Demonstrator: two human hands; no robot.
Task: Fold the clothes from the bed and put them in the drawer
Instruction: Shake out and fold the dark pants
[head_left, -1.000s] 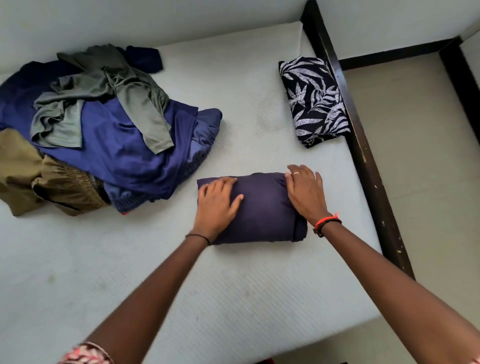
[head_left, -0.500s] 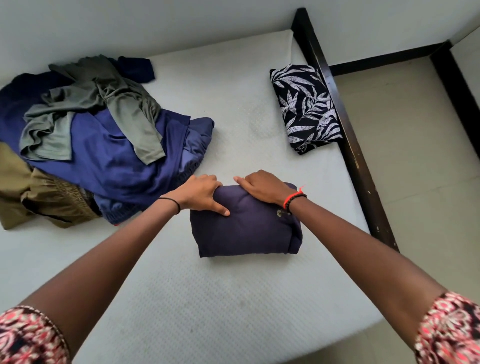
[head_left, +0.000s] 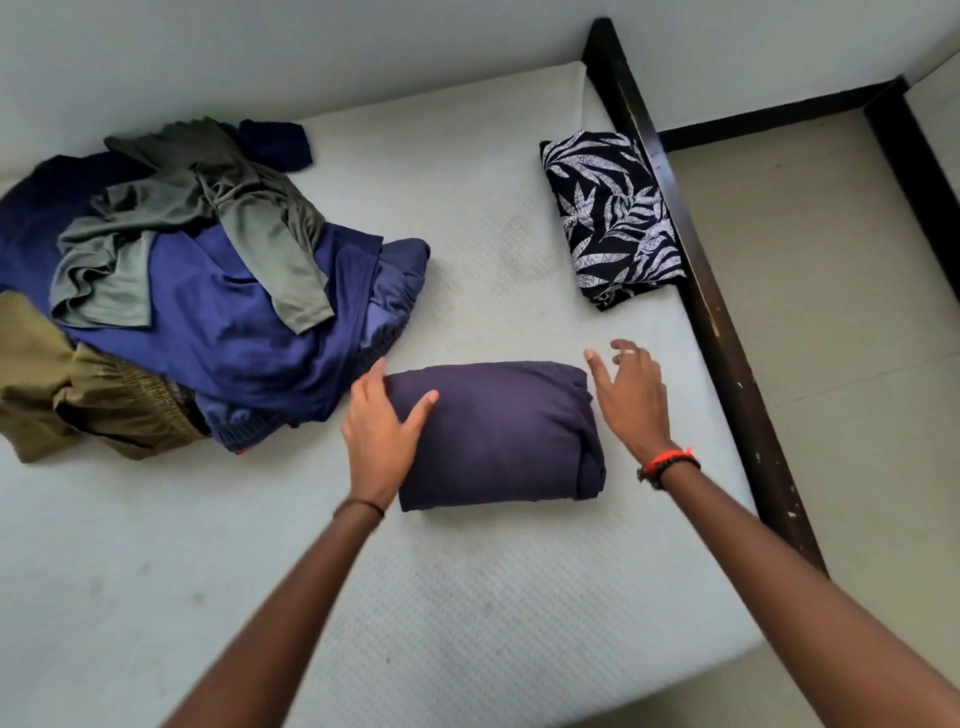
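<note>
pile of unfolded clothes (head_left: 208, 291) ran off left edge, lower garments were buried, left hand (head_left: 382, 431) covered left end of folded purple garment (head_left: 498, 436), right hand (head_left: 634, 400) slightly blurred

Folded bundle (head_left: 498, 436) on mattress (head_left: 467, 597), clothes heap (head_left: 208, 312) left of it, second bundle (head_left: 613, 218) behind-right against bedframe (head_left: 717, 322).

A dark purple garment (head_left: 498, 436), folded into a plump rectangle, lies mid-mattress (head_left: 467, 613). At two o'clock from it, a folded black garment with white leaves (head_left: 610, 218) sits just beside the bed frame (head_left: 727, 364). At ten o'clock sprawls an unfolded pile (head_left: 218, 322) of blue, grey-green and khaki clothes.
</note>
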